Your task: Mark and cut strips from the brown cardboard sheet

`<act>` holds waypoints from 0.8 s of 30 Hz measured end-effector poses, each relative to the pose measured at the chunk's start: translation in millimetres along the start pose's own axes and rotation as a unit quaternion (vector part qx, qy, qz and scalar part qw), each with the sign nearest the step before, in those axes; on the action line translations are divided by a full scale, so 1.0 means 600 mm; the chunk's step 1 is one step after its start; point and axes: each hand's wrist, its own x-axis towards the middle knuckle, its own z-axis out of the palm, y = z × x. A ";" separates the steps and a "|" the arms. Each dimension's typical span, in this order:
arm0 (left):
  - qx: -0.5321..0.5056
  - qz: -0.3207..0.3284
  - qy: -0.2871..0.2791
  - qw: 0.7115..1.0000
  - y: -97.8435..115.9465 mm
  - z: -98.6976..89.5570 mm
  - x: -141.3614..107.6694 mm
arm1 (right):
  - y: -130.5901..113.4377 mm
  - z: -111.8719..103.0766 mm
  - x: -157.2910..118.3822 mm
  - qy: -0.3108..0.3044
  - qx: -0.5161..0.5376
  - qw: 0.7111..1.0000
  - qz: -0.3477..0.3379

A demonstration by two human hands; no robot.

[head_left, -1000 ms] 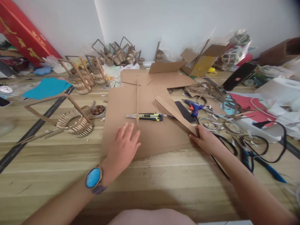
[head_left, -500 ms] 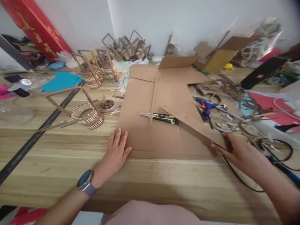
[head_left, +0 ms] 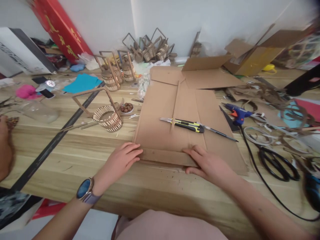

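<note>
"Brown cardboard is filling the middle of the worktop (head_left: 155, 186). Where is the narrow piece lying?"

"The cardboard strip (head_left: 165, 157) is running crosswise along the near edge of the cardboard sheet (head_left: 160, 110), its ends sitting at the left hand (head_left: 122, 160) and the right hand (head_left: 207, 165)."

"Are both hands gripping it?"

"The right hand is closing partway across the strip's right end, fingers bending over the far edge and thumb pressing from the near side. The left hand is resting its fingertips on the other end, fingers fairly straight; whether it is pinching, I cannot tell."

"And the arms?"

"Both forearms are angling inward from the lower corners, palms facing down, a wristwatch (head_left: 84, 188) circling the left wrist."

"What is bordering them?"

"Beyond the strip, a utility knife (head_left: 188, 126) is lying on the sheet, its blade pointing left, with a pen (head_left: 221, 133) trailing off to its right. Bare wood is stretching between the sheet and the worktop's near edge, and more is opening between the left hand and a slatted basket (head_left: 108, 120). On the right, black-handled scissors (head_left: 277, 165) and a glue gun's (head_left: 240, 113) cord are crowding the right forearm."
</note>
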 end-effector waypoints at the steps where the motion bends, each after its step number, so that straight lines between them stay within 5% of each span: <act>1: 0.003 0.003 -0.008 1.000 -0.005 0.002 -0.005 | 0.001 0.004 0.002 0.007 0.008 1.000 -0.008; 12: -0.010 0.048 -0.054 0.997 -0.039 -0.007 -0.019 | 0.072 0.012 -0.081 0.096 -0.004 0.995 0.026; 24: 0.029 0.062 -0.116 0.991 -0.050 -0.016 -0.006 | 0.060 0.013 -0.100 0.114 0.009 0.988 0.099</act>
